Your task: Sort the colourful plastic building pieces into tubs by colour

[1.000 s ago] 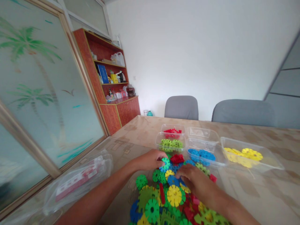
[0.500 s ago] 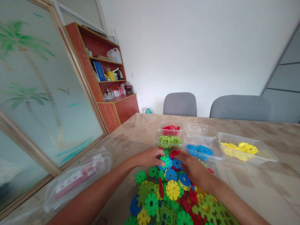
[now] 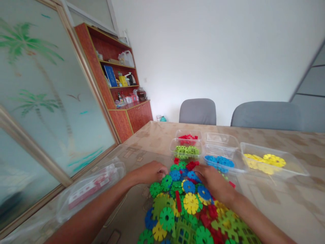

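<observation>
Head view: brown patterned tabletop [image 3: 291, 203] extending right of multicoloured plastic-piece pile [image 3: 191, 203]. Clear rectangular plastic tubs [image 3: 294, 169] beyond pile's far edge. Left hand [image 3: 152, 171] at left edge, fingers curled, hold indeterminable. Right hand [image 3: 213, 183] at blue notched plastic disc [image 3: 193, 175], grip hidden.

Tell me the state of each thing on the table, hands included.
Pile of pieces, loose, mixed colours
Left hand, curled, pile's left edge
Right hand, over pile, grip unclear
Tub of reds, open
Tub of greens, open
Tub of blues, open
Tub of yellows, open
Plastic bag, crumpled
</observation>
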The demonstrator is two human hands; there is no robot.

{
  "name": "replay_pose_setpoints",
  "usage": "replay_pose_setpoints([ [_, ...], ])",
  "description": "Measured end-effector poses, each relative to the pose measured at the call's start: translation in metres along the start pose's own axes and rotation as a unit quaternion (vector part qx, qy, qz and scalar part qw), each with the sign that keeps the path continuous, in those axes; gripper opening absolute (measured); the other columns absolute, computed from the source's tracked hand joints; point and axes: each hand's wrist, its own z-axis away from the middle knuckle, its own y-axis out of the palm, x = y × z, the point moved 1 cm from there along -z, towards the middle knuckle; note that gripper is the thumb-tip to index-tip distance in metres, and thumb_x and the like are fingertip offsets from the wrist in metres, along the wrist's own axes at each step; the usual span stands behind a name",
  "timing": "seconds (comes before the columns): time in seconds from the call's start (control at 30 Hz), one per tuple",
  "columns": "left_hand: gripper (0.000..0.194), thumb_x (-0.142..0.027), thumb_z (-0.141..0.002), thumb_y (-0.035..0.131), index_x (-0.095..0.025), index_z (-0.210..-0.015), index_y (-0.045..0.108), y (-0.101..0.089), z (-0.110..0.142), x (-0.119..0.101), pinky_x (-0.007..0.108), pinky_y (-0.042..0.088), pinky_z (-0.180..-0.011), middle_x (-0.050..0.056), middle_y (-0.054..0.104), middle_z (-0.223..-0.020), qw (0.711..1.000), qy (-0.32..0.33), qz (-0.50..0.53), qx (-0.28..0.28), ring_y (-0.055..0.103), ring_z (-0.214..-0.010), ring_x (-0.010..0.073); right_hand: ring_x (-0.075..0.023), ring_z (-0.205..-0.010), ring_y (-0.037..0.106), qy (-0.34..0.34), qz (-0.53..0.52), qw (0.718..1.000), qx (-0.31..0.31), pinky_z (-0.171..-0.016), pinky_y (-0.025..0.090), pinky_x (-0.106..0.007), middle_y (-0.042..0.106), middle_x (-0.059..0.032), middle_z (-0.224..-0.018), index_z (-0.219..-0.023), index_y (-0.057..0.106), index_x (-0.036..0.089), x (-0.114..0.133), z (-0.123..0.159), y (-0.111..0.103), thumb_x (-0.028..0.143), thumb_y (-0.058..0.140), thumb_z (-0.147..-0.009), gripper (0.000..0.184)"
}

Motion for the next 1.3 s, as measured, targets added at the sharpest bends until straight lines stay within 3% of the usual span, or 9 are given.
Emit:
replay_pose_setpoints([
  [0.13,0.016,-0.013,-0.078,0.051,-0.017,-0.076,0.066,-0.001,0.005,0.004,0.021,0.039,-0.063,0.000,0.068,-0.073,0.999,-0.018,-0.025,-0.036,0.059,-0.069,0.0161,-0.0194,-0.066,0.061,0.009,-0.003,1.000,-0.014,-0.063,0.044,-0.029,0.068,-0.0034,-0.072,-0.074,0.063,0.019,0.002,0.006,-0.016,0.021,0.038,-0.093,0.032],
  [0.3,0.029,-0.037,-0.078,0.066,-0.018,-0.100,0.066,0.007,0.001,0.000,0.023,0.039,-0.064,0.003,0.066,-0.089,0.996,-0.021,-0.043,-0.081,0.058,-0.077,0.0189,-0.0191,-0.064,0.061,-0.004,-0.026,0.998,0.049,-0.057,0.042,-0.026,0.068,-0.0027,-0.070,-0.078,0.066,0.019,-0.002,0.021,-0.022,0.021,0.036,-0.092,0.033],
  [0.4,0.036,-0.033,-0.069,0.076,-0.019,-0.100,0.065,0.014,0.001,-0.003,0.022,0.039,-0.062,0.001,0.064,-0.085,0.996,-0.015,-0.044,-0.070,0.057,-0.076,0.0188,-0.0207,-0.071,0.062,-0.003,-0.019,0.998,0.055,-0.064,0.044,-0.029,0.069,-0.0050,-0.080,-0.089,0.068,0.019,-0.009,0.030,-0.012,0.022,0.042,-0.089,0.026],
  [0.53,0.032,-0.027,-0.070,0.074,-0.019,-0.101,0.066,0.013,0.011,-0.003,0.022,0.041,-0.064,0.000,0.065,-0.088,0.999,-0.001,-0.032,-0.043,0.059,-0.078,0.0179,-0.0230,-0.075,0.059,-0.002,-0.008,0.999,0.051,-0.067,0.043,-0.033,0.065,-0.0076,-0.087,-0.098,0.065,0.017,-0.016,0.036,-0.001,0.027,0.054,-0.082,0.022],
  [0.63,0.025,-0.032,-0.075,0.070,-0.019,-0.097,0.067,0.008,0.014,-0.003,0.022,0.041,-0.065,0.000,0.068,-0.088,0.999,-0.001,-0.020,-0.038,0.060,-0.076,0.0172,-0.0218,-0.074,0.056,0.030,-0.044,0.996,0.074,-0.066,0.041,-0.031,0.061,-0.0061,-0.084,-0.095,0.060,0.016,-0.011,0.036,-0.004,0.024,0.056,-0.078,0.019],
  [0.77,0.027,-0.034,-0.080,0.065,-0.018,-0.101,0.064,0.010,-0.001,-0.001,0.025,0.040,-0.069,0.003,0.067,-0.095,0.996,-0.023,-0.008,-0.090,0.059,-0.081,0.0191,-0.0198,-0.072,0.052,0.082,-0.089,0.989,0.088,-0.062,0.036,-0.029,0.055,-0.0019,-0.077,-0.083,0.052,0.019,0.004,0.033,-0.015,0.020,0.057,-0.070,0.014],
  [0.97,0.020,-0.025,-0.068,0.072,-0.016,-0.085,0.064,0.021,-0.028,0.005,0.021,0.034,-0.057,-0.003,0.059,-0.071,0.994,-0.030,0.061,-0.087,0.052,-0.067,0.0148,-0.0145,-0.062,0.041,0.058,-0.214,0.970,0.101,-0.055,0.028,-0.026,0.045,0.0037,-0.065,-0.073,0.047,0.021,0.000,0.031,-0.020,0.031,0.057,-0.072,0.015],
  [1.13,0.008,-0.021,-0.071,0.063,-0.014,-0.076,0.063,0.018,-0.024,0.004,0.020,0.034,-0.056,-0.003,0.057,-0.068,0.985,-0.016,0.147,-0.089,0.050,-0.066,0.0139,-0.0111,-0.055,0.035,0.062,-0.278,0.956,0.066,-0.052,0.024,-0.024,0.041,0.0062,-0.061,-0.076,0.052,0.019,-0.009,0.024,-0.016,0.029,0.058,-0.075,0.012],
  [1.3,0.017,-0.030,-0.075,0.060,-0.014,-0.082,0.059,0.018,-0.020,-0.018,0.021,0.038,-0.057,-0.002,0.058,-0.071,0.963,0.005,0.245,-0.107,0.051,-0.064,0.0130,-0.0120,-0.060,0.040,0.025,-0.324,0.946,-0.011,-0.055,0.029,-0.025,0.046,0.0040,-0.067,-0.080,0.055,0.018,0.002,0.017,-0.010,0.033,0.059,-0.082,0.015],
])
